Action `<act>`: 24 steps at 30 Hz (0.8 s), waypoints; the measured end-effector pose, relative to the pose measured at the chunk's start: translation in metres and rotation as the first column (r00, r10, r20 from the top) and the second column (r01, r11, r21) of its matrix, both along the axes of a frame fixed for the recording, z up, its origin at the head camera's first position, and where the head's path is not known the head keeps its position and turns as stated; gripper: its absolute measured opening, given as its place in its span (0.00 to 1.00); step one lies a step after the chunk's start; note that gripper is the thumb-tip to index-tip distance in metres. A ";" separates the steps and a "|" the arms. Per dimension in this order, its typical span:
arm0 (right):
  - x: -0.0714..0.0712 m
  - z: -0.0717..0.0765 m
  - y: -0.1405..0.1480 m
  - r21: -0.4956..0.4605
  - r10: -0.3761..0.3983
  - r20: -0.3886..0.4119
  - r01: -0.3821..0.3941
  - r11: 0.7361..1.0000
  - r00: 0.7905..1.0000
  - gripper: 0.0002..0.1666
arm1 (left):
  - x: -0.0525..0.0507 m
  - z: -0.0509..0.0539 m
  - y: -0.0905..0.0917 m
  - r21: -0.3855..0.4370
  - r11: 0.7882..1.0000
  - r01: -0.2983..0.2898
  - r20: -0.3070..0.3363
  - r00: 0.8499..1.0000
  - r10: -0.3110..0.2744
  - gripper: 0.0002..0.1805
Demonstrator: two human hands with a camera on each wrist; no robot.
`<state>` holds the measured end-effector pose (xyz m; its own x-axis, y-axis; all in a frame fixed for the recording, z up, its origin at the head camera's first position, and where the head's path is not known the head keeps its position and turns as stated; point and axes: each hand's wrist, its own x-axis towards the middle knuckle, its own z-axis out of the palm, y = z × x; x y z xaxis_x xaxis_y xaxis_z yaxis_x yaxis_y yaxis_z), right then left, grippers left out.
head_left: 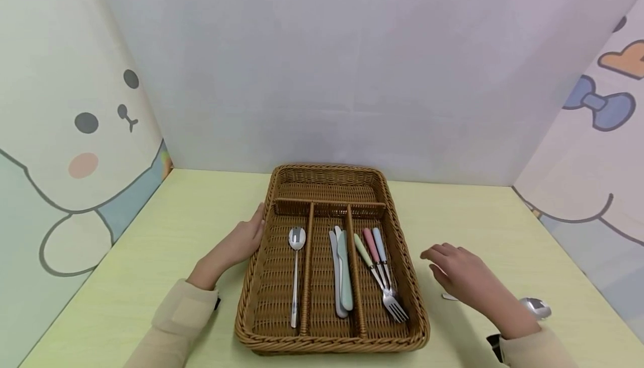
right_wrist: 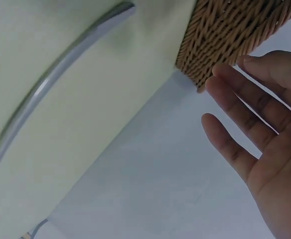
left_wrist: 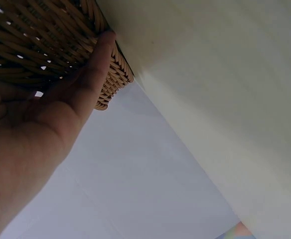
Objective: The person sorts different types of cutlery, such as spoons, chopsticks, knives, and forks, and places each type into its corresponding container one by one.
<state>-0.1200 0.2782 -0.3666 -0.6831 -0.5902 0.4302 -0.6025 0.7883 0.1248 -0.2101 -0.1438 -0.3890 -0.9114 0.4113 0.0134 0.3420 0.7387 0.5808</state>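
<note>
A brown wicker cutlery tray (head_left: 329,344) sits in front of me on the table. A metal spoon (head_left: 297,238) lies in its left compartment, several knives (head_left: 345,278) in the middle one, and forks (head_left: 372,246) with green, pink and blue handles in the right one. My left hand (head_left: 249,237) rests against the tray's left outer wall, its fingers (left_wrist: 93,74) stretched along the wicker. To the right of the tray, my right hand (head_left: 465,276) hovers with loosely bent fingers and holds nothing. Below it lies another spoon (head_left: 537,306), partly hidden by my arm.
The pale yellow table (head_left: 216,194) ends at a plain light back wall (head_left: 322,77). Side panels with cartoon drawings stand at the left (head_left: 60,94) and right (head_left: 593,172). A crosswise divider (head_left: 329,203) sets off the tray's back compartment.
</note>
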 end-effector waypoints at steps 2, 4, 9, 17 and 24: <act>0.005 -0.004 0.006 0.007 -0.038 0.036 0.037 0.999 0.999 0.19 | 0.000 0.000 0.000 0.004 1.000 -0.002 0.003 1.000 0.002 0.29; 0.010 -0.008 0.011 0.017 -0.078 0.077 0.077 0.997 0.994 0.18 | 0.000 0.000 0.000 0.005 1.000 -0.004 0.006 1.000 0.004 0.30; 0.018 -0.017 0.021 0.026 -0.125 0.135 0.123 0.992 0.983 0.18 | 0.000 0.000 0.000 0.000 1.000 -0.010 0.008 1.000 0.010 0.30; 0.027 -0.027 0.032 0.041 -0.185 0.199 0.180 0.983 0.962 0.20 | 0.000 0.000 0.001 0.001 1.000 -0.011 0.006 1.000 0.011 0.30; 0.030 -0.035 0.040 0.044 -0.189 0.200 0.184 0.982 0.961 0.21 | 0.000 -0.001 0.000 0.005 1.000 -0.009 -0.001 1.000 0.009 0.30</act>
